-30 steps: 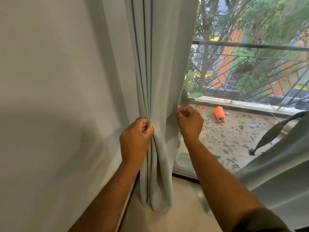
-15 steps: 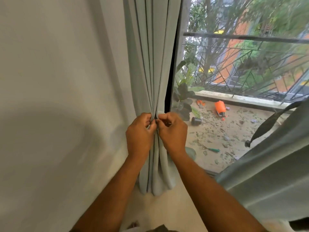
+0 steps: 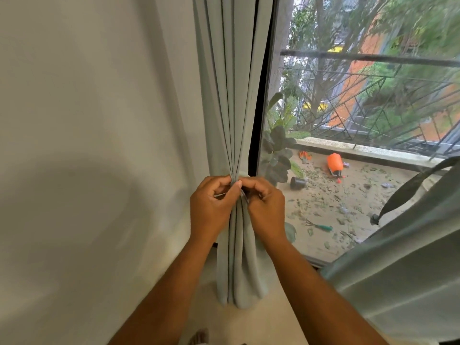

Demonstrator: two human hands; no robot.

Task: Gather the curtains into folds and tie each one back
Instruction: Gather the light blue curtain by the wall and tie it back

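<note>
A pale grey-green curtain hangs beside the white wall, drawn into several narrow vertical folds. My left hand grips the bunched folds from the left at about mid height. My right hand pinches the same bunch from the right, its fingertips meeting those of the left hand. Below the hands the curtain falls to the floor in a tight bundle. A second curtain of the same cloth lies across the lower right, with a dark strap hanging over it.
The white wall fills the left. A dark window frame stands right of the curtain. Through the glass I see a balcony with a potted plant, an orange sprayer, scattered leaves and a metal railing.
My right hand has carried the curtain's free edge leftward to meet my left hand, closing the cloth into a tight bunch. More of the window and the plant now shows.
</note>
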